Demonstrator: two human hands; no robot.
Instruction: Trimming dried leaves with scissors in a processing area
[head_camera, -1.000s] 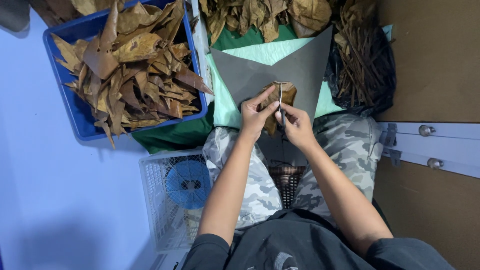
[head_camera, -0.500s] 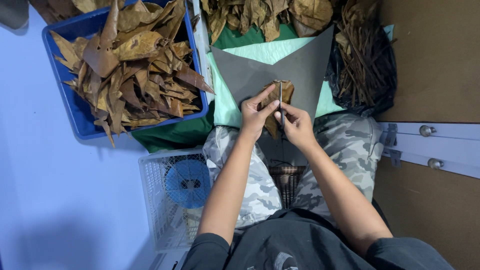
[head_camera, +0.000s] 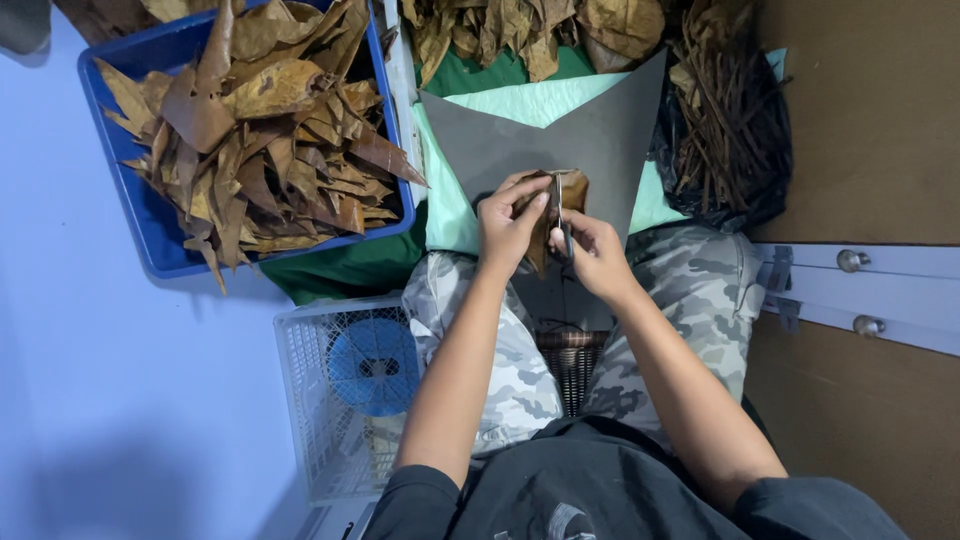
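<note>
My left hand (head_camera: 508, 222) pinches a dry brown leaf (head_camera: 573, 190) over a grey sheet (head_camera: 600, 135) that lies across my lap. My right hand (head_camera: 592, 252) grips small scissors (head_camera: 562, 215) whose blades point up into the leaf. Both hands meet just above my knees, which are in camouflage trousers (head_camera: 700, 290). The lower part of the leaf is hidden behind my fingers.
A blue crate (head_camera: 150, 225) piled with dry brown leaves (head_camera: 270, 120) stands at the left. More leaves (head_camera: 530, 30) lie at the top. A black bag of brown stems (head_camera: 725, 130) sits at the right. A white box fan (head_camera: 350, 390) is beside my left leg.
The hands stay in nearly the same place on the leaf. The scissors have shifted only slightly along it.
</note>
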